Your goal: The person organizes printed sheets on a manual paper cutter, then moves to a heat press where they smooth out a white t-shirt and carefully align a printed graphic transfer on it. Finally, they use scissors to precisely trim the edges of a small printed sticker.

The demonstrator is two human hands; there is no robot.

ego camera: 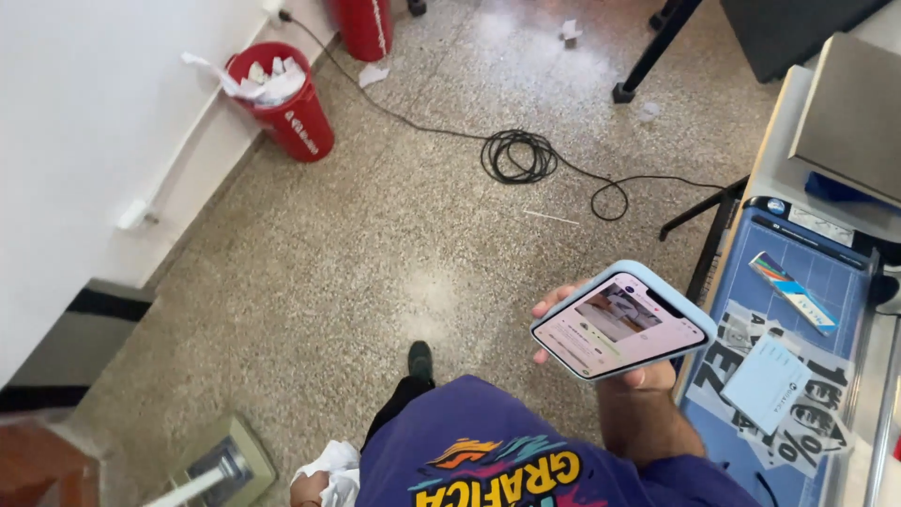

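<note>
**Phone in one hand, crumpled white wad in the other, standing beside the cutting mat**

Closest in, at the lower edge of the view, the left hand (310, 488) is closed around a crumpled white wad (330, 468), paper or cloth, I cannot tell which; only the top of the hand shows. Just above the purple shirt (488, 460), the right hand (601, 361) cups a smartphone in a light blue case (619, 321) from beneath, fingers wrapped round its far edge, screen lit and tilted up toward the face.

As I judge it, the step in hand is reading the screen; with both hands full, any further handling would call for freeing one of them first.

To the right, the phone hangs just off the left edge of a blue cutting mat (835, 282). On the mat's near half lie black-and-white cut-out printed sheets (798, 413) with a pale blue card (768, 383) on top; further along lies a narrow striped strip (793, 293). Past the mat's far edge sits a grey box-like machine (849, 122).

On the speckled floor (375, 244), a dark shoe (419, 360) shows near the shirt. Further out, a black cable (518, 155) lies coiled mid-floor, a likely snag for feet. Against the wall stands a red bin (286, 103) stuffed with paper scraps, with a black stand leg (648, 56) beyond.
</note>
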